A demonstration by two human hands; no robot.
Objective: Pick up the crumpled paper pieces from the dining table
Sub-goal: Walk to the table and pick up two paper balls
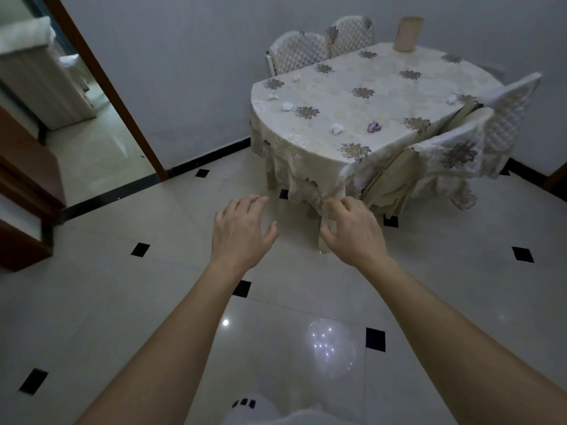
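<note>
- We judge that the first risk is missing a piece. The small white crumpled paper pieces (287,106) lie scattered along the left side of the round dining table (383,87). Its cream, brown-flowered cloth is pale enough to hide them in this dim light.
- One white wad (337,128) sits near the front rim, so a careless swipe could knock it to the glossy cream tiled floor (153,302).
- Just right of it lies a purple crumpled piece (374,127), which is easier to spot.
- The cloth hangs loose. If we drag it while grabbing, we could tip the tall tan cylinder (408,33) at the far edge.
- Another white wad (452,99) at the right rim could slip down beside the quilted white chair (509,118).
- Our left hand (242,231) reaches forward over the floor, palm down and fingers spread. It holds nothing and is well short of the table.
- Our right hand (352,231) is level with it, fingers loosely curved and empty. It overlaps the cloth's hem in view, and we cannot tell whether it touches.
</note>
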